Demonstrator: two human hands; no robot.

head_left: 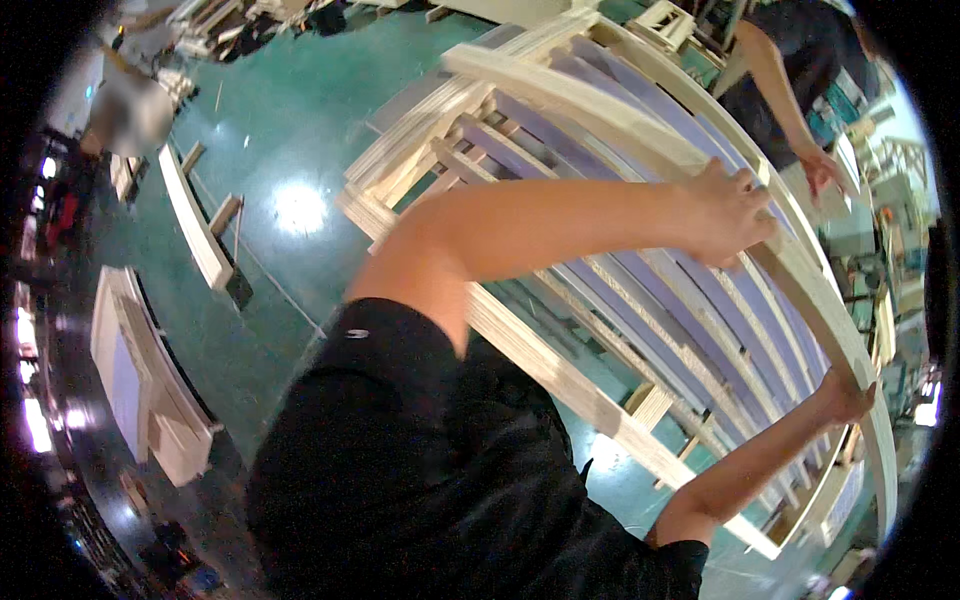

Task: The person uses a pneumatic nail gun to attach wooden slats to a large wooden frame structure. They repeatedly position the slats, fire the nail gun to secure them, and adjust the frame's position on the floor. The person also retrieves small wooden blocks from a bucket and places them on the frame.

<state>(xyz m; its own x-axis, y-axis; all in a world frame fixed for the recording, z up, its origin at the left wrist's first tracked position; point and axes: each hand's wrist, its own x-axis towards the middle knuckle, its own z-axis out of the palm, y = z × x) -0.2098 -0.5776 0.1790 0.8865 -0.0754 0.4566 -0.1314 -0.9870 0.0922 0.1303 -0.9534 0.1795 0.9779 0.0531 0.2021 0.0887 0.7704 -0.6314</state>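
Observation:
Both my hands are closed around a long pale wooden beam (805, 280) that crosses over a large wooden frame. My left hand (728, 215) grips it near the middle, with the arm stretched across the frame. Farther along, toward the right end, my right hand (848, 398) holds the same beam. Beneath lies the frame (560, 372), built of light wood rails, with several narrow wooden strips and grey-purple boards (630, 300) running lengthwise inside it. Whether the beam touches the frame I cannot tell.
Beyond the frame at upper right stands another person in dark clothes, one hand (822, 172) low near the far rail. On the green floor (270, 150) at left lie a long wooden piece (190, 220) and a panel assembly (125, 340). Timber is piled at the back.

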